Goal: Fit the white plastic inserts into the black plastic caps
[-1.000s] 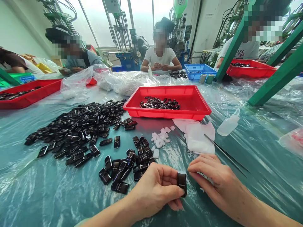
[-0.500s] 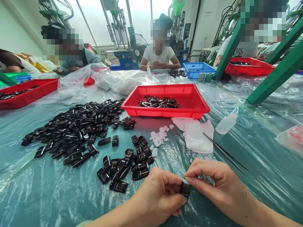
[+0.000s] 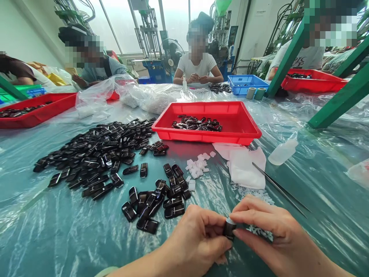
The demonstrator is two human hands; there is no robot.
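Between thumb and fingers, my left hand (image 3: 201, 234) grips a small black piece (image 3: 229, 230) with a pale top end. My right hand (image 3: 271, 227) touches that piece from the other side, index finger at its pale end and thumb at its side. To the left of my hands lie a small group of black pieces (image 3: 148, 202) and a larger heap (image 3: 98, 150). Small white pieces (image 3: 197, 166) sit beyond my left hand. A white cloth (image 3: 246, 169) and metal tweezers (image 3: 281, 188) lie beyond my right hand, with pale scraps partly beneath it.
A red tray (image 3: 207, 134) holding black pieces stands at the centre, a clear bottle (image 3: 284, 152) to its right. Green beams (image 3: 340, 96) rise at the right. A blue basket (image 3: 248, 84) and other people are across the plastic-covered table (image 3: 72, 231).
The view has shifted slightly, so the scene appears further right. My right thumb has moved from the pale end down to the side of the black piece.
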